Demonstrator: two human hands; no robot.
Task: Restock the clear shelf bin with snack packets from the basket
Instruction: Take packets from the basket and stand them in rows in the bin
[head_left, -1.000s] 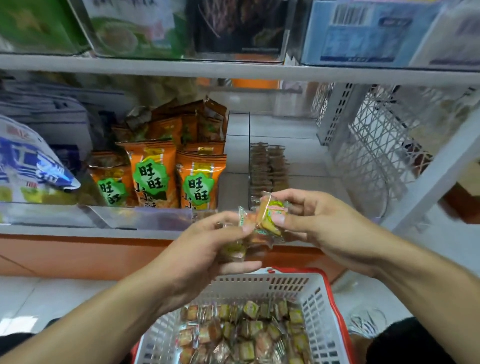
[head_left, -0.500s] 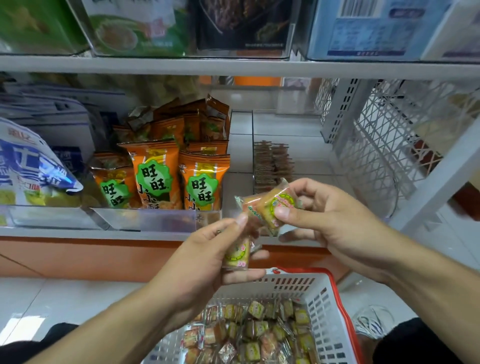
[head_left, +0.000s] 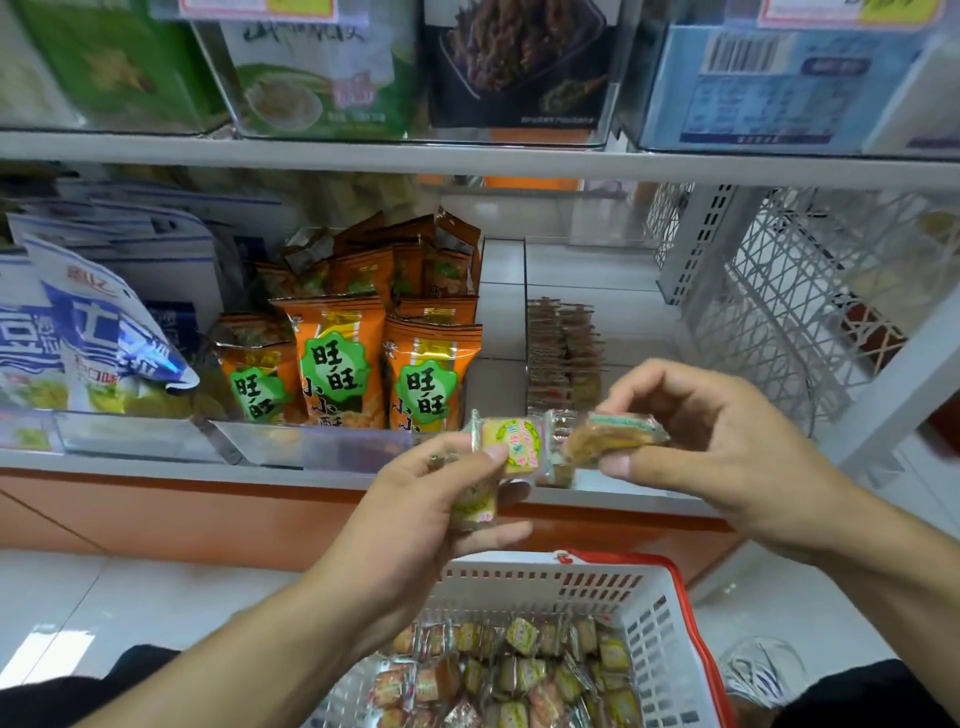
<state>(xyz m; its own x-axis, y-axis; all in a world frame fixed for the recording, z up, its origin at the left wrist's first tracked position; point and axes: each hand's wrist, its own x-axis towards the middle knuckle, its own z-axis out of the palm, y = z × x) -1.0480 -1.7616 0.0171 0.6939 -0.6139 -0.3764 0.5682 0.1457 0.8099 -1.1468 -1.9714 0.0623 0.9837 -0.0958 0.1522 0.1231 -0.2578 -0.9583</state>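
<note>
Ahead of you runs the white metal shelf, and on its lower level, behind your hands and slightly to the right, sits the clear plastic shelf bin, its long axis running straight away from you with a short row of small brown packets standing near its front. Below you is the white plastic basket with a red rim, still well stocked with small wrapped snack packets. To the left of the bin stand the orange snack bags with green labels. Your right hand is the nearer one to the bin and pinches a brown-and-green wrapped packet between thumb and fingers. Your left hand grasps a yellow-green wrapped packet at thumb tip with another packet lower in its palm. I judge the right hand should go forward first.
</note>
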